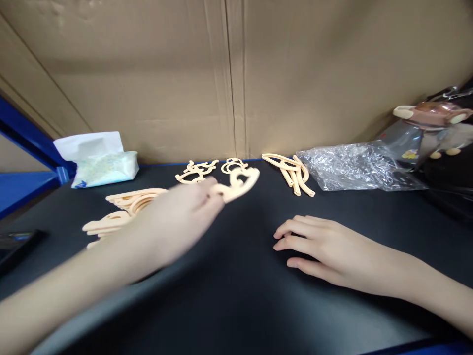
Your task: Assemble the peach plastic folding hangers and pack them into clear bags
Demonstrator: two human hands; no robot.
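Observation:
My left hand [179, 217] reaches forward over the black table [236, 296], blurred by motion. Its fingers pinch a pale wooden cut-out piece [240, 183] held just above the table. My right hand [321, 249] rests palm down on the table at centre right, fingers slightly apart, holding nothing. More cut-out pieces lie nearby: a stack of curved ones [129, 202] beside my left hand, two ornate ones [195, 171] at the back, and a bundle of curved strips [291, 172] further right.
A tissue pack [99, 160] sits at the back left by a blue frame [29, 143]. A crumpled clear plastic bag [354, 167] lies at the back right, with a toy figure [432, 116] beyond it. A cardboard wall [236, 74] closes the back. A dark phone [15, 246] lies far left.

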